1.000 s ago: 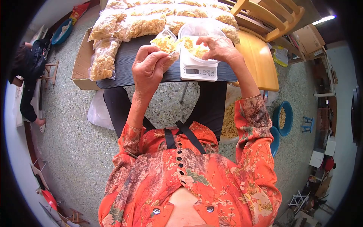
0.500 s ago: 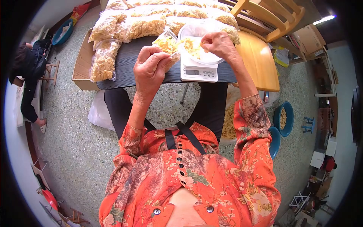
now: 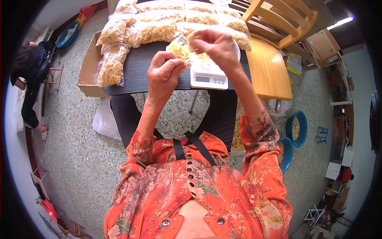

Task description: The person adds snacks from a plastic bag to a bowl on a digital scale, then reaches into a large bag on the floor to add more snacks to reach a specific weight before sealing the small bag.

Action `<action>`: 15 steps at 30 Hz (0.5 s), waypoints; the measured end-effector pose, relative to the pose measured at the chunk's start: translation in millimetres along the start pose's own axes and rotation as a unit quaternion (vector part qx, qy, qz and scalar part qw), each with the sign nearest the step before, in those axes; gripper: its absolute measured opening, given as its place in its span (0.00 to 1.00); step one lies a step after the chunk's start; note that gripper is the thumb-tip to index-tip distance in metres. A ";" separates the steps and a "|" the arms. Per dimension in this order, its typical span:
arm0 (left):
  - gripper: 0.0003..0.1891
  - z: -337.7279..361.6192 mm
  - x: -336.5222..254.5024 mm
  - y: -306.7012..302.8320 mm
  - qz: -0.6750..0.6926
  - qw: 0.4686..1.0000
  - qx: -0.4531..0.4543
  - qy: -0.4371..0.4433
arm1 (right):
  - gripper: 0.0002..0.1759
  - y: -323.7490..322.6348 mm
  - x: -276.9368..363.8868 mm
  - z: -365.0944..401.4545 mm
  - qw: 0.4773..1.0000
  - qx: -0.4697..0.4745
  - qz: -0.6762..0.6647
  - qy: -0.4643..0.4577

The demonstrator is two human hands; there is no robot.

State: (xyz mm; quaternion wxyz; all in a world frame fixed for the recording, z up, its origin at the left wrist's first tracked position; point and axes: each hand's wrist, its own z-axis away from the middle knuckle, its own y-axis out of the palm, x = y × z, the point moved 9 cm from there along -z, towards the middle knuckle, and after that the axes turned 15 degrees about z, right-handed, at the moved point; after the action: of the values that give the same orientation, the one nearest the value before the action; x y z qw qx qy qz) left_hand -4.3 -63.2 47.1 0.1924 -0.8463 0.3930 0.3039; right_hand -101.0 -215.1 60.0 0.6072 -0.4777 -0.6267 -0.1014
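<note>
My left hand (image 3: 164,75) pinches the edge of a clear plastic bag (image 3: 179,50) partly filled with pale yellow dried pieces. Just above the bag's right side is my right hand (image 3: 218,48), its fingertips closed on what look like a few of the same pieces, slightly blurred. Under that hand a white bowl (image 3: 238,48) sits on a white digital kitchen scale (image 3: 219,81); the hand hides much of the bowl, though some yellow pieces show in it. The scale's digits are too faint to read.
Filled clear bags (image 3: 155,32) line the dark table's (image 3: 137,67) back and left side. A cardboard box (image 3: 86,73) stands at left, a wooden chair (image 3: 268,65) at right. Blue basins (image 3: 297,126) rest on the floor. Another person (image 3: 30,75) sits far left.
My right hand has moved from the bowl leftward to the mouth of the bag. My left hand, still on the bag, has shifted slightly right.
</note>
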 end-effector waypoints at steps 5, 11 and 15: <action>0.08 -0.8 -2.8 -4.0 -0.006 1.000 0.002 0.008 | 0.09 31.8 45.3 9.7 0.931 -0.061 0.282 -0.223; 0.08 0.6 0.8 -11.1 0.017 1.000 -0.017 0.008 | 0.12 48.6 48.7 23.3 0.890 0.026 0.358 -0.281; 0.09 3.7 2.1 -13.0 0.003 1.000 -0.030 0.006 | 0.12 42.2 47.0 23.9 0.901 0.054 0.332 -0.274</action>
State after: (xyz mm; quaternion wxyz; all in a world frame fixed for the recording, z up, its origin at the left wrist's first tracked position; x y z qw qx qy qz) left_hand 5.7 -54.3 44.1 0.1637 -0.8524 0.3874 0.3106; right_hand -77.3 -153.9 75.5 0.4345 -0.6339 -0.5776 0.2752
